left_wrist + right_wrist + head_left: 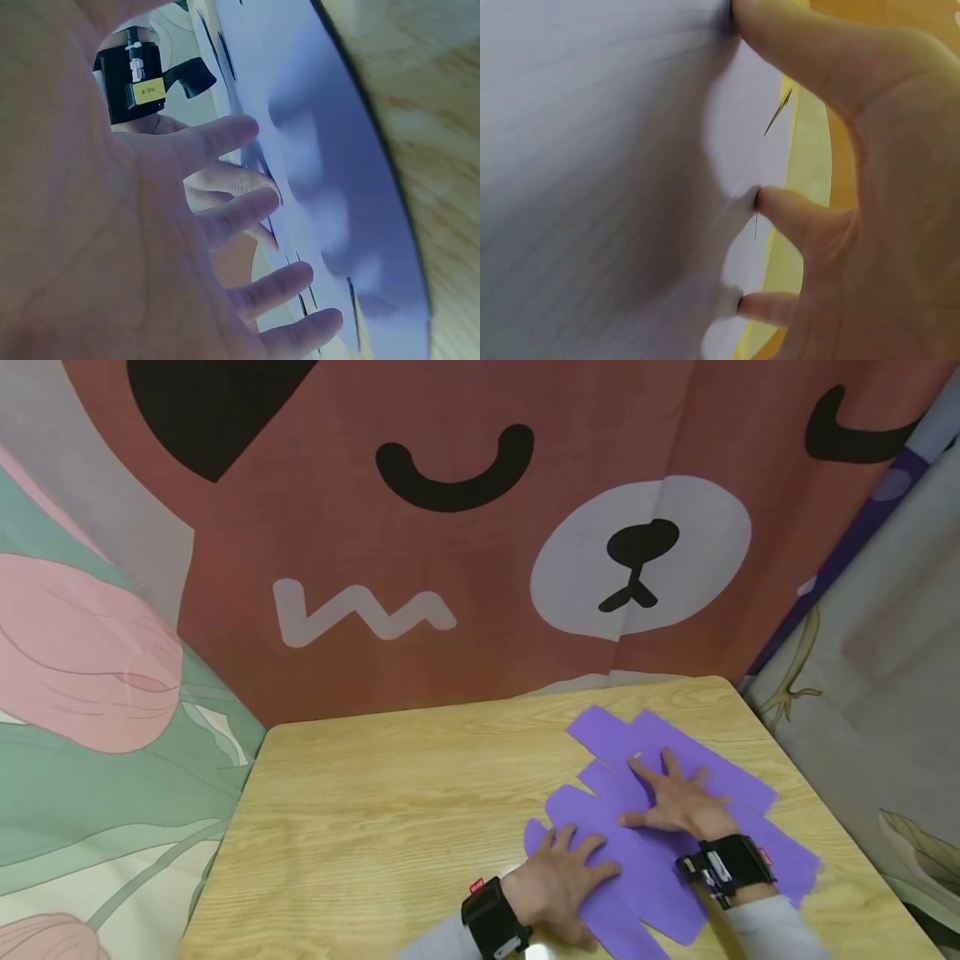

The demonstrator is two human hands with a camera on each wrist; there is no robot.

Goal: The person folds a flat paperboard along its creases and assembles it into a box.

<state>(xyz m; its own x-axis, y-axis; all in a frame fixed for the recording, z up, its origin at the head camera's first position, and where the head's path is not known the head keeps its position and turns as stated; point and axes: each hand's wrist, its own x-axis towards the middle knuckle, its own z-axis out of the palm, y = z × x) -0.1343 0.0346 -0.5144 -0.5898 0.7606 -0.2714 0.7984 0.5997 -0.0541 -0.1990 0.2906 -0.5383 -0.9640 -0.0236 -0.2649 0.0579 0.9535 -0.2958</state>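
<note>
- Has a purple sheet (656, 877) lying on the right side of the light wood tabletop (390, 802), under both hands
- Looks mostly flat, with long slits and gaps between its strips; cannot tell one cut sheet from a few pieces laid close together
- Lets bits of wood show through some of the gaps
- Sticks out in blocky, uneven ends at the far side, with rounder corners near the left hand (558, 881)
- Lays the left hand over the near left part of the purple sheet, fingers spread apart, gripping nothing
- Cannot tell from the left wrist view about touch at every left fingertip
- Sets the right hand (682, 806) farther up, near the middle of the purple sheet, fingers and thumb spread wide, also gripping nothing
- Touches the purple sheet with the right thumb and fingertips, seen up close in the right wrist view
- Leaves a space between the two hands, with purple showing in it
- Wears a black band on the left wrist (491, 918) and another on the right (731, 868), plus pale sleeves (780, 935)
- Behind the tabletop, a big brown cloth (480, 560) with a sleepy bear face
- To the left, a green cloth with pink flowers (90, 660); to the right, a pale cloth (862, 693)
</note>
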